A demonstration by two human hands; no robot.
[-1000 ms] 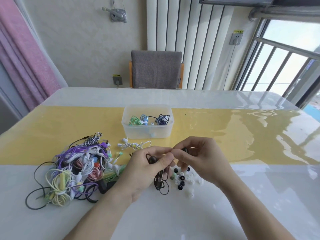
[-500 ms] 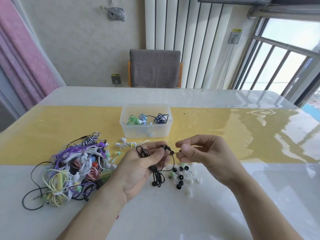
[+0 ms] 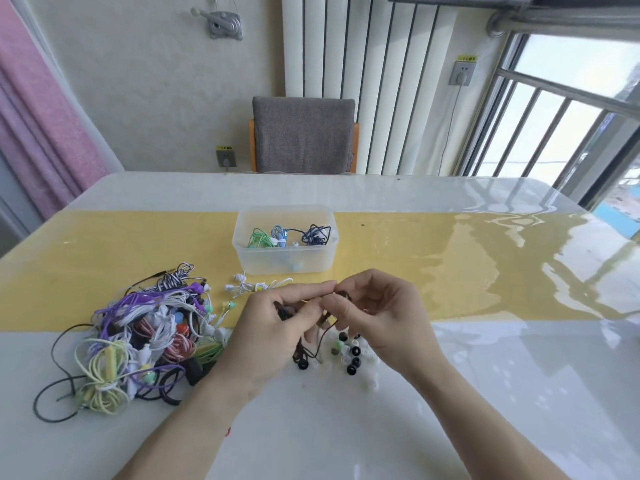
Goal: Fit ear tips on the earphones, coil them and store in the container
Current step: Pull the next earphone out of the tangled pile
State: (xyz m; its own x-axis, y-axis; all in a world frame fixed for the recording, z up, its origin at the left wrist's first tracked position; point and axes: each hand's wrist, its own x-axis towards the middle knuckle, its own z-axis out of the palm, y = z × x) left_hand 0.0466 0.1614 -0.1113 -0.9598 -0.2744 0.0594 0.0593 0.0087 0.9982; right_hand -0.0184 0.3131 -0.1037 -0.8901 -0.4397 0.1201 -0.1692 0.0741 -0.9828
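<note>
Both hands raised just above the worktop (image 3: 485, 393), fingertips meeting. Left hand (image 3: 277, 327) curled round a black earphone set (image 3: 313, 344): one dark earbud shows between its thumb and fingers, the cable hangs down under the hand and its loose end reaches the worktop. Right hand (image 3: 381, 317) pinches the same set where the fingertips meet; what exactly sits between the pads is too small to tell.

Directly below and between the hands: loose ear tips (image 3: 351, 355), black and white mixed, scattered on the white surface, some hidden by the right hand.

Left of the left hand: tangled pile of earphones (image 3: 138, 341), purple, white, yellow, red-striped and black cables, touching each other, near the left wrist.

Just beyond the left hand's knuckles: a white earphone set (image 3: 249, 285) lying flat on the yellow strip.

Beyond both hands, apart from them: clear plastic container (image 3: 284, 261), lid off, holding coiled green, blue and dark sets.

Far side of the worktop: grey chair (image 3: 303, 133) against the wall.
</note>
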